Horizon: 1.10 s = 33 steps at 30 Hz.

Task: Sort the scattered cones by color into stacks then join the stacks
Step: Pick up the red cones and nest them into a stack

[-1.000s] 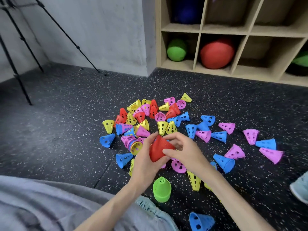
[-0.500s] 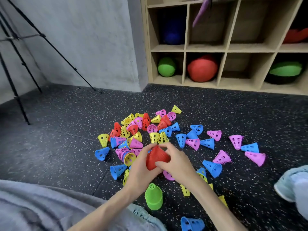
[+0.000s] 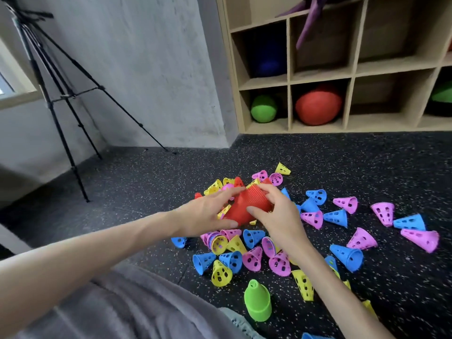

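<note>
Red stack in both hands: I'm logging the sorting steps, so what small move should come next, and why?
Probably lower the red stack onto the red cone just beyond it. The left hand and right hand both hold the stack above the pile, loose red cones lie right behind it, and only the green stack stands finished.

Both hands cover much of red cone stack point(image 3: 247, 207) and cones behind it; blue cone point(image 3: 311, 335) cut by bottom edge; tripod point(image 3: 58, 94) top blurred.
</note>
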Motion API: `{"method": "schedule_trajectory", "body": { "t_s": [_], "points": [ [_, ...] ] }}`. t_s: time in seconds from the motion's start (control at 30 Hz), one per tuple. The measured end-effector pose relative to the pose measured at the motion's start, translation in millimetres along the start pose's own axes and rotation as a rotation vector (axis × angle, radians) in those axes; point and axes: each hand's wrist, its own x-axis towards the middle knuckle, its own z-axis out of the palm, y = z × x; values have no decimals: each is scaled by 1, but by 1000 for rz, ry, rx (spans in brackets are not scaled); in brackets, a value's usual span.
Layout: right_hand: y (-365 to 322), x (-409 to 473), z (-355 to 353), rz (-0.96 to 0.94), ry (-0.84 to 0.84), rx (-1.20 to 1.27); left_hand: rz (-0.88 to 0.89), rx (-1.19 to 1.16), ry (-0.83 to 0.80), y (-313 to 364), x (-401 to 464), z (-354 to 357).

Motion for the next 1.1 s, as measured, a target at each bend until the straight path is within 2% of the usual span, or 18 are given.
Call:
{"method": "schedule_trajectory", "body": {
  "t_s": [0.1, 0.2, 0.33, 0.43, 0.57, 0.73, 0.83, 0.97, 1.1],
  "points": [
    [-1, 7, 1, -16, 50, 47, 47, 196, -176, 2, 4, -29],
    [3, 16, 6, -2, 111, 129, 72, 275, -236, 3, 13, -54],
    [10, 30, 14, 9, 144, 162, 74, 285, -205, -17, 30, -64],
    [17, 44, 18, 19, 182, 162, 55, 237, -78, -49, 47, -52],
    [37, 68, 22, 56, 181, 141, -107, 167, 95, -111, 78, -16],
    [75, 105, 31, 106, 70, 113, -311, 72, 183, -191, 126, 35],
    [98, 124, 43, 179, 91, 123, -455, 61, 236, -241, 152, 61],
    [123, 141, 58, 261, 57, 121, -582, 43, 263, -292, 170, 88],
    [135, 149, 67, 287, 29, 123, -653, 21, 189, -335, 172, 119]
  ]
}}
